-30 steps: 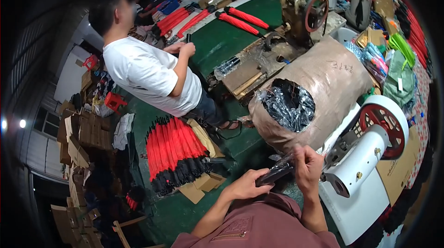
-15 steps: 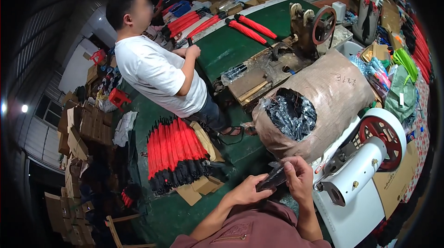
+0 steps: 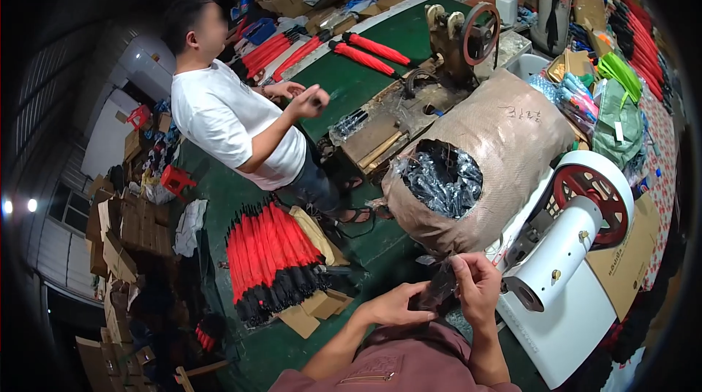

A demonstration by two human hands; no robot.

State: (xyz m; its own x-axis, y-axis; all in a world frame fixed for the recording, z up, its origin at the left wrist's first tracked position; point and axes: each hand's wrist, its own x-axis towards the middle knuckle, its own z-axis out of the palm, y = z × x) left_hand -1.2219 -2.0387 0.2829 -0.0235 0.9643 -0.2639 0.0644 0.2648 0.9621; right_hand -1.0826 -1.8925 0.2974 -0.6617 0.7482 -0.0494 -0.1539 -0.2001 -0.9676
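Right of the red umbrellas (image 3: pixel 272 254), my left grip (image 3: pixel 402 306) curls round a dark packet (image 3: pixel 441 287) in front of me, my right grip (image 3: pixel 476 284) pinches its top, and the sack (image 3: pixel 523 140) looks full, so plenty seems left.

A maroon garment (image 3: pixel 428 352) with a patterned patch (image 3: pixel 384 365) and zip (image 3: pixel 373 377) leaves forearms (image 3: pixel 338 344) and hands (image 3: pixel 479 286) bare.

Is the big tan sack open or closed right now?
Open: the sack gapes at its near end, showing dark things in shiny plastic inside.
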